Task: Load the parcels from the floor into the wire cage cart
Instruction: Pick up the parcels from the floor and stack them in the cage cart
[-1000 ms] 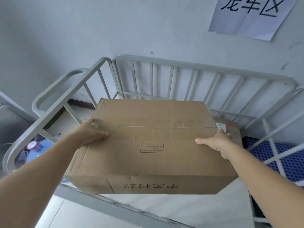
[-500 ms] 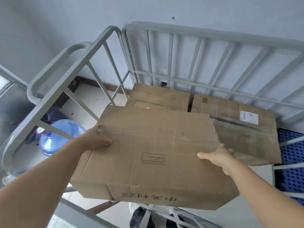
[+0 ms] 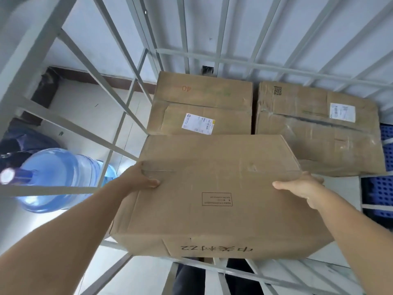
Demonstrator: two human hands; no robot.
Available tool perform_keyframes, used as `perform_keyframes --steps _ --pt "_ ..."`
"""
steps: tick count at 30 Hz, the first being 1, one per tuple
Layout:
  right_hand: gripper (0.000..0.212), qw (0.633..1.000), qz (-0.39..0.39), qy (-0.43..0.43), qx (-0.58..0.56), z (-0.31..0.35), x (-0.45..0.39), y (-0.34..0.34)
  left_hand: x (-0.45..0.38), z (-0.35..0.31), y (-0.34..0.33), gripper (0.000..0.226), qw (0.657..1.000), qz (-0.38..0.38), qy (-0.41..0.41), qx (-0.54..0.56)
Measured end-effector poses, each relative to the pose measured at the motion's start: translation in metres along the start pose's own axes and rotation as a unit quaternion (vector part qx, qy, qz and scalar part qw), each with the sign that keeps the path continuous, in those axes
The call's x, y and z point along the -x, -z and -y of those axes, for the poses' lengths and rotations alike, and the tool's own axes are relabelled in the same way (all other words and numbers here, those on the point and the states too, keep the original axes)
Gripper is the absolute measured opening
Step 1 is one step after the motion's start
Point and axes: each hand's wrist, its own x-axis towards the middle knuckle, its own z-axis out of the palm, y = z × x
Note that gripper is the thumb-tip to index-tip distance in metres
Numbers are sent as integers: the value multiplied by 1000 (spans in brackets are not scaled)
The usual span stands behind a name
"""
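A large brown cardboard parcel with black characters on its near side is held inside the grey wire cage cart. My left hand grips its left edge with the thumb on top. On the opposite edge, my right hand holds it the same way. Two more parcels lie at the back of the cart: one marked "40" with a white label on the left, and a crumpled taped one on the right. The held parcel hides the cart floor under it.
A blue water jug lies outside the cart's left wall on the pale floor. A blue plastic pallet shows beyond the right side. The cart's back bars stand against a white wall. Dark trouser legs appear below the front rail.
The view has tilted down and moved closer. The held parcel has gone lower and forward into the cart, in front of the two parcels at the back. Both hands keep their grip.
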Motion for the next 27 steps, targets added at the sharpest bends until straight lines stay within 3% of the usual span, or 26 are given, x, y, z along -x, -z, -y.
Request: perform_keyframes --steps 8,15,27 --pt "107 998 33 -43 -44 -1 -2 -17 -51 -29 35 95 997 9 -42 -67" --pt "116 992 63 -64 -91 0 -8 -87 -74 28 34 106 993 -31 -30 -110" --pt "100 989 59 -44 -129 -7 -46 -170 -126 96 -14 116 969 -103 8 -225"
